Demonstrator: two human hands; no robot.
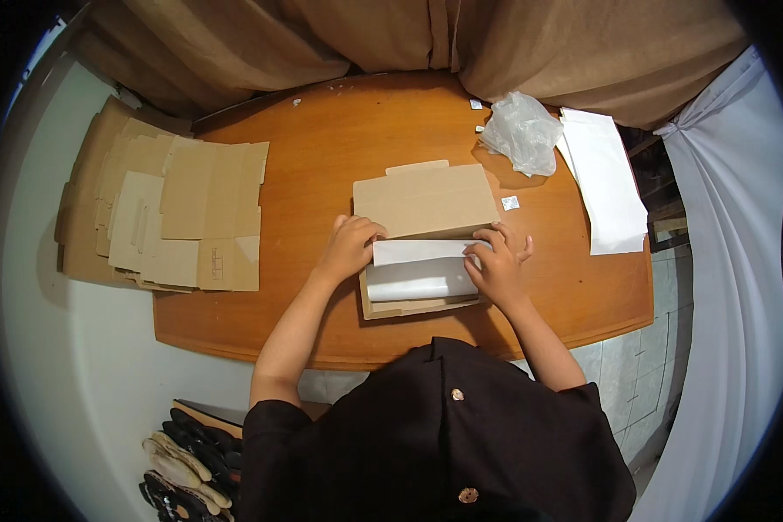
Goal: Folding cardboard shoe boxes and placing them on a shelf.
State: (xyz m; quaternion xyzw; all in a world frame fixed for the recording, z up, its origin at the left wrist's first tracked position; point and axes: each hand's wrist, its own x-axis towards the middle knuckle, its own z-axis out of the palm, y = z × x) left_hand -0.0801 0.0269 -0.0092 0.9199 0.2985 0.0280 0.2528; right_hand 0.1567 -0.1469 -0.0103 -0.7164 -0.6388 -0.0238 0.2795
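An open cardboard box (364,301) lies in front of me on the wooden table, its lid (426,198) folded back to the far side. White paper (422,284) lines the inside, and its far edge stands up in a folded strip. My left hand (350,247) pinches the left end of that strip at the box's side. At the other end, my right hand (498,268) has thumb and fingertips on the paper, the remaining fingers raised and curled. Whatever lies beneath the paper is hidden.
Stacked flat cardboard boxes (213,191) lie at the table's left, beside the wall. A crumpled clear plastic bag (522,135) and white sheets (602,178) are at the far right. Near the lid is a small white packet (510,203). Shoes (187,461) stand on the floor, lower left.
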